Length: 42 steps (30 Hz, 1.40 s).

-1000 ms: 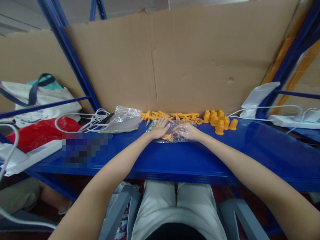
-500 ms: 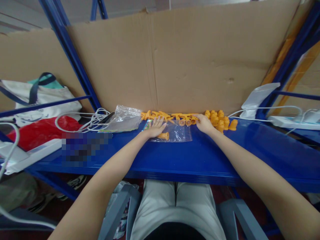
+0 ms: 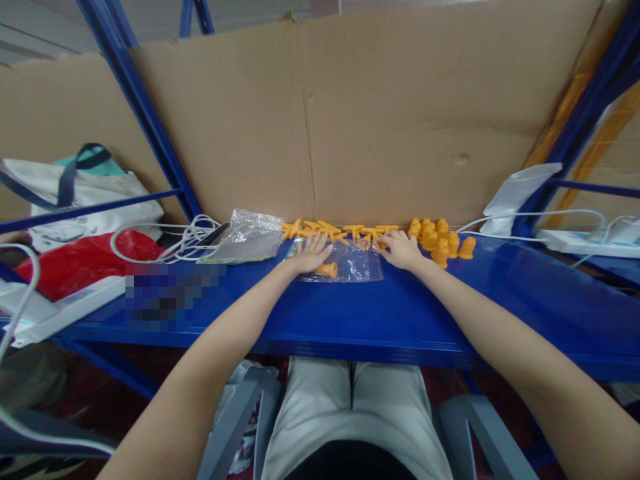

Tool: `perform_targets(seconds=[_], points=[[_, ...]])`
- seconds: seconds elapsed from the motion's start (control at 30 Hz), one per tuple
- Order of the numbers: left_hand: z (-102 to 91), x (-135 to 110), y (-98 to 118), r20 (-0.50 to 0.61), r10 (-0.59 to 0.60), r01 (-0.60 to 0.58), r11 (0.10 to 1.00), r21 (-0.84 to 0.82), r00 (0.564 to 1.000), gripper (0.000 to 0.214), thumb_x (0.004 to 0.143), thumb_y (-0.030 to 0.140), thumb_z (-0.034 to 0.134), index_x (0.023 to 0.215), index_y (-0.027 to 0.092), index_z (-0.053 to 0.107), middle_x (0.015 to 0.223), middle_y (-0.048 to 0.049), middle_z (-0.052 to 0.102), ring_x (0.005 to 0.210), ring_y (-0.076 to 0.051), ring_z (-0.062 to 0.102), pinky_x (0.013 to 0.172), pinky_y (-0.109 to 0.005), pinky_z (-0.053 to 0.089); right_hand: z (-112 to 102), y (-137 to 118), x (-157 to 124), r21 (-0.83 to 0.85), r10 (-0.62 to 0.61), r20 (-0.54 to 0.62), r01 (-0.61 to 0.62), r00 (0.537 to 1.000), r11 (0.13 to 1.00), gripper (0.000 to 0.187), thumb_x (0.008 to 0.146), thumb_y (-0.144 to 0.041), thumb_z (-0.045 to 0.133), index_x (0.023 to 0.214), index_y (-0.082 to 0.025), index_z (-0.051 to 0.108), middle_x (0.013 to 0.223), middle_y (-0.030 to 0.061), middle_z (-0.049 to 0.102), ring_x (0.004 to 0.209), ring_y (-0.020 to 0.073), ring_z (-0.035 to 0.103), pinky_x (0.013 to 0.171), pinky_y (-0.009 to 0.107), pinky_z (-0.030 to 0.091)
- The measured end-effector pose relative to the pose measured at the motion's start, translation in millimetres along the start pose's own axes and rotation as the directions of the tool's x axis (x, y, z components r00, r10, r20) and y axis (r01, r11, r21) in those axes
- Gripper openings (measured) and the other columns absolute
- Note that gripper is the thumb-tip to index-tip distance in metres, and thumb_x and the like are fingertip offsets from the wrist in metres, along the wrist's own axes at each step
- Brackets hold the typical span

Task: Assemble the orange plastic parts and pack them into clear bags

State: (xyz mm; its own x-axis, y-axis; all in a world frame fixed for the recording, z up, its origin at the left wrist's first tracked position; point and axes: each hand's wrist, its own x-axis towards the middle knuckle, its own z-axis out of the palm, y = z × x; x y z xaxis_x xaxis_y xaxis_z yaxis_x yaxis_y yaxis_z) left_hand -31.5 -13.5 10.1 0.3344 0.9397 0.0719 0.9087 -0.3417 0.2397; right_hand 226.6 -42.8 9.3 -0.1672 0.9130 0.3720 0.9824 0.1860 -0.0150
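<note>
My left hand lies flat with its fingers spread on a clear plastic bag. An orange flared plastic piece shows beside its palm, at the bag, and a colourful printed strip peeks out at its left. My right hand rests at the bag's right end, fingers stretched out and apart over the edge of the orange pieces; its fingertips partly cover some of them. Behind both hands runs a row of orange T-shaped plastic pieces. To the right of my right hand stand several orange cup-like pieces.
A stack of clear packaging lies left on the blue table. White cables, a red plastic bag and a white tote bag are further left. A cardboard panel closes off the back; a power strip sits right.
My right hand has shifted slightly left and its fingers have spread over the bag's right end. Round orange ends that showed beside it are now partly covered. My left hand stays in place.
</note>
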Motion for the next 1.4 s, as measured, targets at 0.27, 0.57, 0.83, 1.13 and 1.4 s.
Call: perform_targets(seconds=[0.27, 0.57, 0.83, 1.13, 1.4], points=[[-2.6, -3.2, 3.0, 0.010, -0.001, 0.001, 1.000, -0.004, 1.000, 0.071, 0.095, 0.057, 0.013, 0.156, 0.022, 0.010, 0.163, -0.0043, 0.002, 0.149, -0.028, -0.003, 0.119, -0.053, 0.003, -0.6, -7.4, 1.5, 0.016, 0.103, 0.003, -0.103, 0.995, 0.995, 0.038, 0.092, -0.041, 0.043, 0.115, -0.013, 0.054, 0.115, 0.0184, 0.066, 0.109, 0.0324, 0.059, 0.089, 0.045, 0.041], [-0.1, -0.9, 0.1, 0.008, 0.012, -0.012, 1.000, -0.003, 1.000, 0.072, 0.094, 0.057, 0.012, 0.156, 0.020, 0.010, 0.163, -0.0051, 0.003, 0.149, -0.028, -0.003, 0.119, -0.053, 0.003, 6.1, -8.4, 4.0, -0.023, 0.184, 0.016, -0.184, 0.983, 0.983, 0.049, 0.091, -0.050, 0.044, 0.115, -0.009, 0.058, 0.108, 0.0223, 0.069, 0.109, 0.0346, 0.063, 0.090, 0.044, 0.043], [0.1, -1.8, 0.8, 0.011, 0.014, -0.014, 1.000, 0.017, 1.000, 0.073, 0.094, 0.057, 0.009, 0.156, 0.020, 0.008, 0.163, -0.0045, 0.001, 0.149, -0.027, -0.003, 0.119, -0.053, 0.004, 8.4, 8.4, 14.8, 0.226, 0.237, -0.166, -0.197, 0.957, 0.954, 0.027, 0.088, -0.031, 0.049, 0.100, -0.012, 0.063, 0.106, 0.0202, 0.067, 0.100, 0.0319, 0.065, 0.085, 0.042, 0.048], [0.6, -1.6, 3.1, -0.002, 0.004, -0.004, 0.998, 0.056, 1.000, 0.072, 0.094, 0.057, 0.008, 0.157, 0.021, 0.008, 0.163, -0.0043, 0.006, 0.149, -0.027, -0.001, 0.119, -0.052, 0.009, -23.7, 40.3, 22.3, 0.592, 0.230, -0.481, 0.120, 0.846, 0.797, 0.016, 0.078, -0.028, 0.053, 0.092, -0.022, 0.058, 0.085, 0.0048, 0.062, 0.080, 0.0218, 0.058, 0.077, 0.038, 0.048], [-2.1, -4.7, 6.2, 0.009, 0.000, -0.001, 0.998, 0.067, 1.000, 0.072, 0.094, 0.056, 0.006, 0.157, 0.020, 0.007, 0.163, -0.0039, 0.004, 0.149, -0.026, -0.002, 0.119, -0.050, 0.008, -40.7, 32.3, 13.6, 0.749, 0.129, -0.170, 0.043, 0.977, 0.662, 0.008, 0.072, -0.020, 0.053, 0.077, -0.020, 0.059, 0.068, -0.0008, 0.058, 0.062, 0.0138, 0.052, 0.061, 0.027, 0.045]])
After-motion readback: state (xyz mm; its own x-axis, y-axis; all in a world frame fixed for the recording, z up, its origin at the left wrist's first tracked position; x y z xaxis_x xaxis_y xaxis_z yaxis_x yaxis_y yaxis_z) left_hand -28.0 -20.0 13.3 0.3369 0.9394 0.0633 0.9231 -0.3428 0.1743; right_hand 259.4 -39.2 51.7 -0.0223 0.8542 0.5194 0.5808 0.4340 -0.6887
